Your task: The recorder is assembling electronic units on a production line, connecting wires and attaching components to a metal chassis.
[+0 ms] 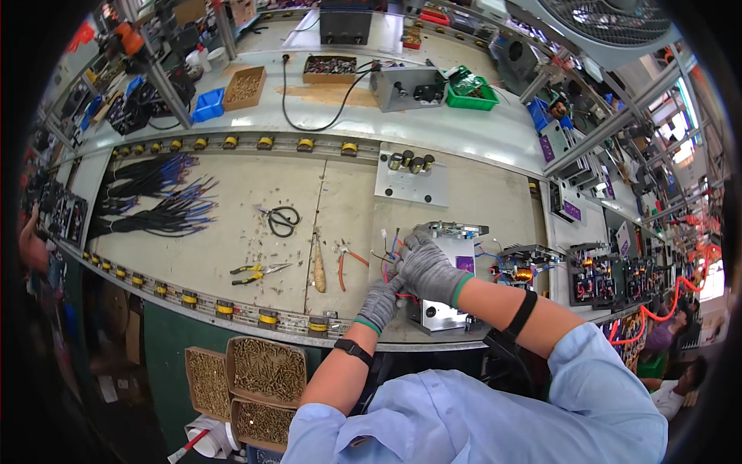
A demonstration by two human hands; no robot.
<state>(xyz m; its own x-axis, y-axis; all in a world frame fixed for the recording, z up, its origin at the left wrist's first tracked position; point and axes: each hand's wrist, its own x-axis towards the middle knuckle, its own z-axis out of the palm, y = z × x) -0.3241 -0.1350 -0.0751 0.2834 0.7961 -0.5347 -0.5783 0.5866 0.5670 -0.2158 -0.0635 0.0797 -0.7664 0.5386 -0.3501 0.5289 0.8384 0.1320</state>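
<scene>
My right hand point(433, 269), in a grey knit glove, reaches over a silver metal housing point(439, 315) with a purple label. Its fingers are closed around thin coloured wires point(389, 261) at the housing's left side. Just below, my left hand point(378, 305), gloved alike, pinches at the same bundle, close to a red wire. The exact contact points are hidden behind the gloves. Part of a circuit board assembly point(456, 230) shows along the housing's far edge. To the left of my hands lie orange-handled cutters point(343, 267) and a wooden-handled tool point(318, 267).
Yellow-handled pliers point(260, 272), black scissors point(282, 220) and scattered metal bits lie leftward, beyond them black cable bundles point(162, 213). A metal plate with black cylinders point(410, 182) stands ahead. Open circuit assemblies point(525, 267) sit at right. Boxes of brass screws point(267, 371) stand below the roller edge.
</scene>
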